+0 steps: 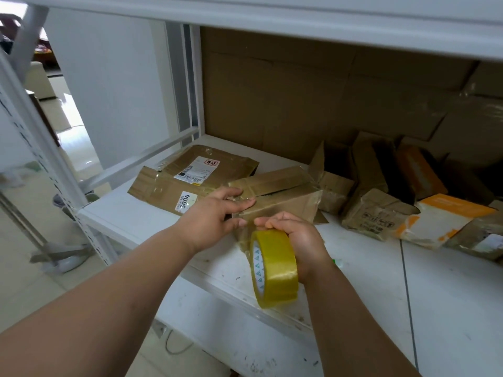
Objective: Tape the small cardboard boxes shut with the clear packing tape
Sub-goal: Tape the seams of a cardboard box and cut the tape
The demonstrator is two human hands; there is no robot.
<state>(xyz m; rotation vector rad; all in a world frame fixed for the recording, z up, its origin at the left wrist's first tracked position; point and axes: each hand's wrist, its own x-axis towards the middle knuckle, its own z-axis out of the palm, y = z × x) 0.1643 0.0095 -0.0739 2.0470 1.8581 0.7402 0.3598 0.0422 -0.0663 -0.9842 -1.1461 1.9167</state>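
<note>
1. The box (pixel 275 197) being sealed lies near the front left of the white shelf (pixel 435 281), within easy reach. Its top flaps meet along a dark seam that looks not fully closed, so taping appears to be in progress.
2. A strip of clear tape seems to run from the roll (pixel 273 268) up onto the near end of the box; the film itself is hard to make out.
3. The left hand (pixel 217 210) lies flat on the box's near corner with fingers straight and spread, likely pressing the flaps and the tape end down so that nothing shifts.
4. The right hand (pixel 296 238) grips the roll, fingers curled through its core. The roll hangs just in front of the box, probably held there to keep the strip taut.
5. Both forearms reach forward from below, almost parallel, and the two hands sit close together without touching.
6. A flattened carton (pixel 190 180) with a printed label lies behind and to the left, touching the box.
7. More small boxes (pixel 381 210), some already wrapped in tape, are heaped to the right against a cardboard backing (pixel 299 99).
</note>
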